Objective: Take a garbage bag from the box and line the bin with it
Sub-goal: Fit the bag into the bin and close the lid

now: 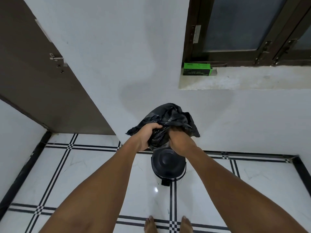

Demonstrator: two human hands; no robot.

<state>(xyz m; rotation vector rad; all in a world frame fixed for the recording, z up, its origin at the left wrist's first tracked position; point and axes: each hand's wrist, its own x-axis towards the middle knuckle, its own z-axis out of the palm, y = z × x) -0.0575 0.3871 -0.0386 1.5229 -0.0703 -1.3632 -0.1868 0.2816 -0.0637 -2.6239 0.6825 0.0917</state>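
Note:
A crumpled black garbage bag (170,117) hangs in the air in front of me, above a dark round pedal bin (168,163) with its lid down. My left hand (149,134) grips the bag's left edge with curled fingers. My right hand (176,137) reaches into the bag's folds, and its fingers are hidden by the plastic. The green box (196,69) of bags lies on the window sill at the upper right, its right end flap open.
The bin stands on a white tiled floor (101,174) with black lines, against a white wall. A brown door (42,81) is at the left. The stone sill (244,81) juts out under a dark-framed window (235,31). My bare feet (168,223) are at the bottom.

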